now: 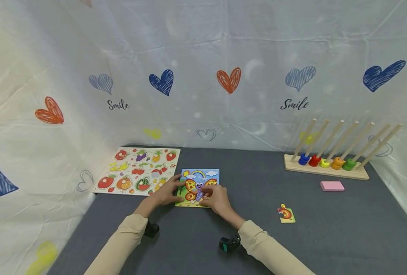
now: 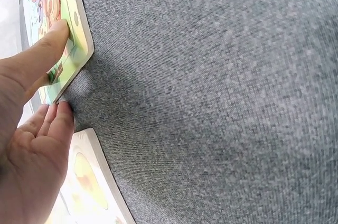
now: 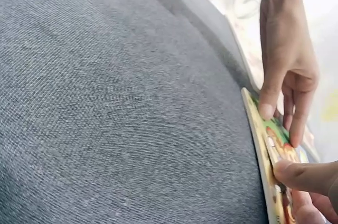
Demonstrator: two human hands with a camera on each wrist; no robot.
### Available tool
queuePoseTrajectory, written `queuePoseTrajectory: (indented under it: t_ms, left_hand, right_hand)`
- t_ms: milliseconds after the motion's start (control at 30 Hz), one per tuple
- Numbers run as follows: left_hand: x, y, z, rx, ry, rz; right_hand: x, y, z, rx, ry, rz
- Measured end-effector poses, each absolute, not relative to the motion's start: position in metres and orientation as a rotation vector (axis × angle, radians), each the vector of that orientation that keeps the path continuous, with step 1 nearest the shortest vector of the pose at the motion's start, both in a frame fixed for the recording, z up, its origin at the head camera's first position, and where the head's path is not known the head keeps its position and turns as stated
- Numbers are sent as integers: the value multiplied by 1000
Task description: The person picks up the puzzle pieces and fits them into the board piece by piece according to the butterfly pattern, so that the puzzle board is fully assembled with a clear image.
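A square butterfly jigsaw puzzle [image 1: 199, 175] lies flat on the grey table, with a rainbow and clouds along its top. At its left side is my left hand [image 1: 166, 191]: the thumb rests on the puzzle's face, and the other fingers are fairly straight, some against the edge. Over the lower middle, my right hand [image 1: 218, 198] bends its fingers and thumb around a puzzle piece [image 3: 273, 152] at the board's surface, mostly hidden by the hand. One loose jigsaw piece [image 1: 287, 215] with a red and orange wing pattern lies on the table to the right.
Left of the puzzle lies a fruit board [image 1: 130, 182], close to my left hand. Farther right stand a wooden peg rack [image 1: 327, 170] with coloured rings and a pink block [image 1: 332, 186]. A white curtain [image 1: 189, 49] with printed hearts hangs behind the table.
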State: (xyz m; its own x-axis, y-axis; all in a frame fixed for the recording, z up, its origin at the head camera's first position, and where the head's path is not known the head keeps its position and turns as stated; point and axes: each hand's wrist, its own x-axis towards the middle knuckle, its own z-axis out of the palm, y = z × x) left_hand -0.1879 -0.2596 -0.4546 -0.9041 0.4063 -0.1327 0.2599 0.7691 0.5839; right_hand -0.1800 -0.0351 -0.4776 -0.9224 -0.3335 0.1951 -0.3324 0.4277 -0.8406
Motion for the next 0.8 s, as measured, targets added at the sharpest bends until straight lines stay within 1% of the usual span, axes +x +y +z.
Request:
queuePoseTrajectory:
  t_ms: [267, 467, 633, 800]
  left_hand:
    - [-188, -261, -455, 518, 2718, 839]
    - [-187, -261, -457, 514, 2724, 837]
    - [-187, -260, -458, 529, 2729, 837]
    - [-187, -260, -456, 504, 2726, 842]
  right_hand:
    - [-177, -36, -473, -592, 2576, -1660]
    - [-177, -44, -479, -634, 2554, -1715]
    - [-179, -44, -481, -609, 2563, -1706]
    - [-182, -44, -480, -660, 2536, -1775]
